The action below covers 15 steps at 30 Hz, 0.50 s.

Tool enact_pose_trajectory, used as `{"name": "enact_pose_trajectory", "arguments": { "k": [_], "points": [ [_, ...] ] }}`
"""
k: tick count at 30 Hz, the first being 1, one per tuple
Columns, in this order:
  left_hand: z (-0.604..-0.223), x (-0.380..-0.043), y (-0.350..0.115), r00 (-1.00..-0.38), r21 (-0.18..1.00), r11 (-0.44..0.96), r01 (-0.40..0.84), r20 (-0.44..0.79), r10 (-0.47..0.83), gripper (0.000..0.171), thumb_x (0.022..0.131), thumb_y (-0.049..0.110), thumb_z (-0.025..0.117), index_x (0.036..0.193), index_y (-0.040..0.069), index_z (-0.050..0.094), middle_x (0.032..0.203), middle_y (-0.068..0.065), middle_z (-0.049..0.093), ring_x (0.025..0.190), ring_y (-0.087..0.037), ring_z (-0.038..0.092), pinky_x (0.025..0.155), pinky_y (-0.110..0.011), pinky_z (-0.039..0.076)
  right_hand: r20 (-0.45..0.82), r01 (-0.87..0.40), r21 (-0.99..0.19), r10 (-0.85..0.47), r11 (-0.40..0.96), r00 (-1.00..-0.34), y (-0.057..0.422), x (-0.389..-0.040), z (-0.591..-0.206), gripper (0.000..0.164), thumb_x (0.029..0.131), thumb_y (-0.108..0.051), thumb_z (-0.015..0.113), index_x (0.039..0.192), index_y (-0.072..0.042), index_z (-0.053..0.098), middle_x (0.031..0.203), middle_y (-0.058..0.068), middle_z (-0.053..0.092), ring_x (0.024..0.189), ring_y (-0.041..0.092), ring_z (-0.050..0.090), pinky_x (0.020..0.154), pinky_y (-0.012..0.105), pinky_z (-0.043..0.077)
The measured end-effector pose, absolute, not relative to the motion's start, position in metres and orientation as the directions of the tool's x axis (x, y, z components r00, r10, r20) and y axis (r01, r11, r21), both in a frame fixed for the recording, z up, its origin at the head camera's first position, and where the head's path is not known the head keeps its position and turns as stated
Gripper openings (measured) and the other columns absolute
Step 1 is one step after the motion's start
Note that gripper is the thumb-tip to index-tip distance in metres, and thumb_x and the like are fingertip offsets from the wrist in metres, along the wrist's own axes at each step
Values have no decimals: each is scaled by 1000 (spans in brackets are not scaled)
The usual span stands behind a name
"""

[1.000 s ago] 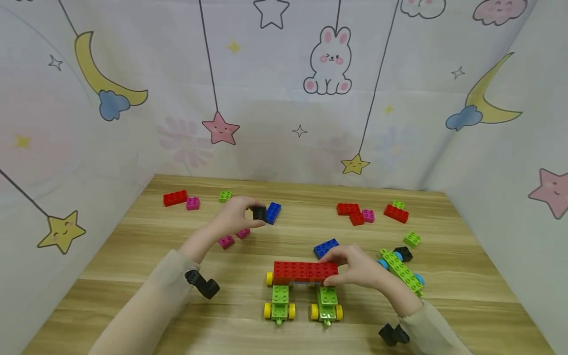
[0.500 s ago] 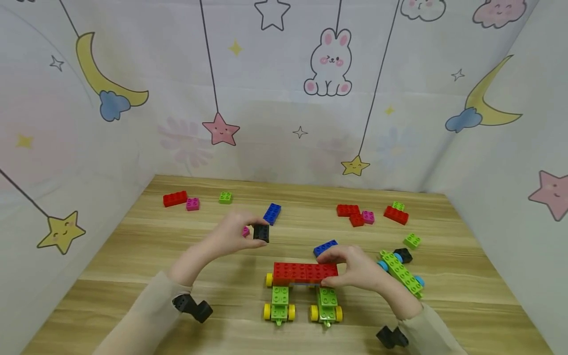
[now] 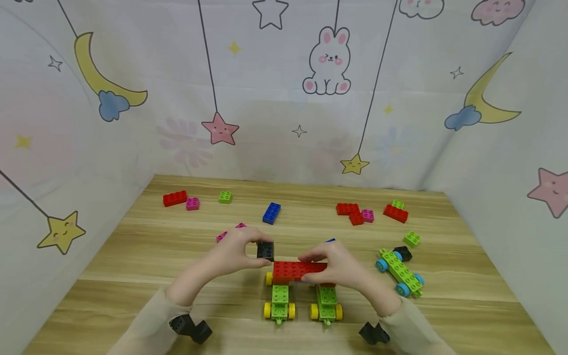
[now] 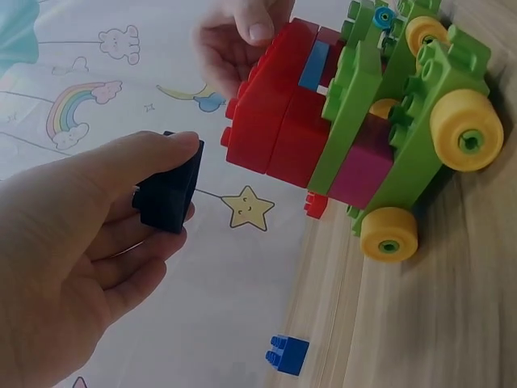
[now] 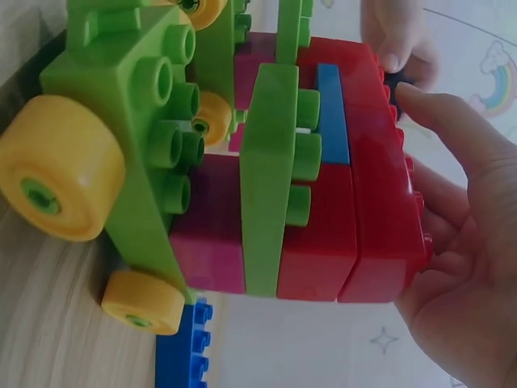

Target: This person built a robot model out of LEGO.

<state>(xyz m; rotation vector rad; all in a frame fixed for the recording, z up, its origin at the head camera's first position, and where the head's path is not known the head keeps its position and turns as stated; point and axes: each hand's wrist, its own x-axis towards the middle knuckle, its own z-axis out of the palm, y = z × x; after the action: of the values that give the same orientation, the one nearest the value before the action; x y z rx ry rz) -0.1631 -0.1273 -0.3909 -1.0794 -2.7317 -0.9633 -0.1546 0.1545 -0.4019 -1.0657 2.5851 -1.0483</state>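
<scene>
My left hand (image 3: 239, 251) pinches a black brick (image 4: 168, 187) between thumb and fingertips, beside the left end of a built brick vehicle. Two red bricks (image 3: 290, 271) form the top of that vehicle, studs upward. Under them are more red bricks, a blue piece (image 5: 332, 113), green plates (image 5: 269, 186) and magenta bricks (image 5: 212, 226). Green wheel bases (image 3: 279, 308) with yellow wheels (image 5: 60, 166) carry it on the table. My right hand (image 3: 339, 266) arches over the right part of the red top, thumb and fingers apart and close to the studs.
A green wheel base with blue wheels (image 3: 401, 271) lies at the right beside another black piece (image 3: 404, 252). Loose red bricks (image 3: 175, 198), a blue brick (image 3: 271, 213), and several green and magenta ones lie across the back. A printed cloth (image 3: 284, 98) hangs behind the table.
My left hand has brought the black brick nearer, beside the vehicle's left end. My right hand has moved left along the red top from its right end. The vehicle has stayed put.
</scene>
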Motion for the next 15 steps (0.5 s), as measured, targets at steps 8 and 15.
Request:
{"name": "enact_pose_trajectory", "arguments": {
  "k": [8,15],
  "points": [
    [-389,-153,-122,-731,558,526,641,238,639,38,80,23,82,114,7,72,108,-3,74,97,-17,68,84,-32,56,131,-580,-632,-668,513,-733,148,-155,-404,33,80,-22,81,108,-5,75,104,6,75,95,18,70,84,31,58],
    [-393,-152,-121,-709,576,487,657,254,657,37,78,20,83,111,7,73,105,-3,74,95,-15,68,83,-32,57,129,-568,-639,-656,518,-743,147,-155,-407,33,80,-22,81,108,-6,75,104,6,75,93,16,70,82,27,57]
  ]
}}
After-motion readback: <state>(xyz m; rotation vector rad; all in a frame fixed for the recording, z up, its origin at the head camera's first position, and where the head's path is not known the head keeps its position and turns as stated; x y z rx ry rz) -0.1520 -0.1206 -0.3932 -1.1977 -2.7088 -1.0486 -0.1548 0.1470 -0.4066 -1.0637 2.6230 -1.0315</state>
